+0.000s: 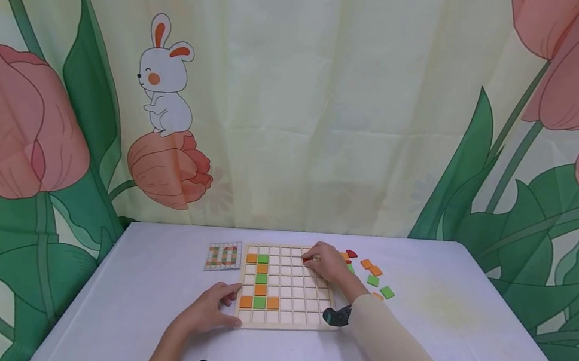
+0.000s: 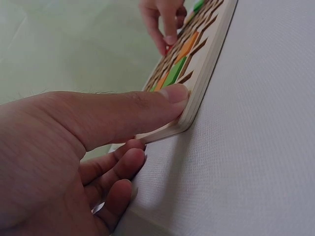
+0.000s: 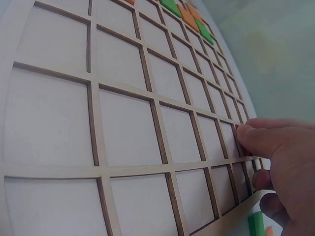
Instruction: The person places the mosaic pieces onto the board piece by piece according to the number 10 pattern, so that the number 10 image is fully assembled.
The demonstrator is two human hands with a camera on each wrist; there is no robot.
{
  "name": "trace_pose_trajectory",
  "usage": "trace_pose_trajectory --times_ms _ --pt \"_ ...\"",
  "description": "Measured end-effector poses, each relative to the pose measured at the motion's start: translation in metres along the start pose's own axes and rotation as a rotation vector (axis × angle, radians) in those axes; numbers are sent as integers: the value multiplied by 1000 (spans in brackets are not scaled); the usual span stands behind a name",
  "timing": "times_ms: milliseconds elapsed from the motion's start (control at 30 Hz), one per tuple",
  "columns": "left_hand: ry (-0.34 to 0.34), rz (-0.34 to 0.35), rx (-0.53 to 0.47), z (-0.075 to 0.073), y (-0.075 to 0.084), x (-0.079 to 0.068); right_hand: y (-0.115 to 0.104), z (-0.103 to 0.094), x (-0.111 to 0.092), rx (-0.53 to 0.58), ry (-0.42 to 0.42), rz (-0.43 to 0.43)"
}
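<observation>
A wooden grid board (image 1: 298, 309) lies on the table, with orange tiles (image 1: 246, 302) and green tiles (image 1: 259, 302) set in its left columns. My left hand (image 1: 205, 311) rests at the board's left side. Its straight thumb (image 2: 142, 110) presses on the near left corner, while an index fingertip touches the left edge. Over the far right part of the grid, my right hand (image 1: 328, 262) pinches a small red piece (image 1: 307, 259) between thumb and index finger. In the right wrist view the red piece (image 3: 239, 139) is mostly hidden by the fingertips, at a cell.
A small printed pattern card (image 1: 223, 256) lies beyond the board's left corner. Right of the board are loose orange tiles (image 1: 376, 270), green tiles (image 1: 387, 292) and red pieces (image 1: 351, 253), some partly behind my right hand. A patterned curtain (image 1: 313, 111) hangs behind the white table (image 1: 447, 317).
</observation>
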State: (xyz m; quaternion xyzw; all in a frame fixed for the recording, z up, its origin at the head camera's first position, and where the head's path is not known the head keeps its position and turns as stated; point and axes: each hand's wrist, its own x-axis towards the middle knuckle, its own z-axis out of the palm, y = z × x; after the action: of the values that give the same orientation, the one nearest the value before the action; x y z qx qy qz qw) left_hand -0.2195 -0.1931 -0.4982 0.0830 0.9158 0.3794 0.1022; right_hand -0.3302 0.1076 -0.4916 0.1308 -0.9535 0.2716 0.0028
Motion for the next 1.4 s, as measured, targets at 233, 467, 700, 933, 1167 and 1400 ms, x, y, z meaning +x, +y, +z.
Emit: trace_pose_trajectory --times_ms 233,467,700,933,1167,1400 --pt "-3 -6 1 1 1 0 1 -2 -3 43 -13 34" --pt "7 -9 30 0 1 -2 7 -6 -6 113 6 8" --pt "7 9 22 -1 1 -3 11 -17 -15 117 22 52" --pt "2 12 14 -2 2 -3 21 -32 -33 108 65 49" --pt "5 11 16 -1 4 -3 37 -42 -54 122 79 105" --pt "7 21 18 -1 2 -3 49 -52 -77 94 85 157"
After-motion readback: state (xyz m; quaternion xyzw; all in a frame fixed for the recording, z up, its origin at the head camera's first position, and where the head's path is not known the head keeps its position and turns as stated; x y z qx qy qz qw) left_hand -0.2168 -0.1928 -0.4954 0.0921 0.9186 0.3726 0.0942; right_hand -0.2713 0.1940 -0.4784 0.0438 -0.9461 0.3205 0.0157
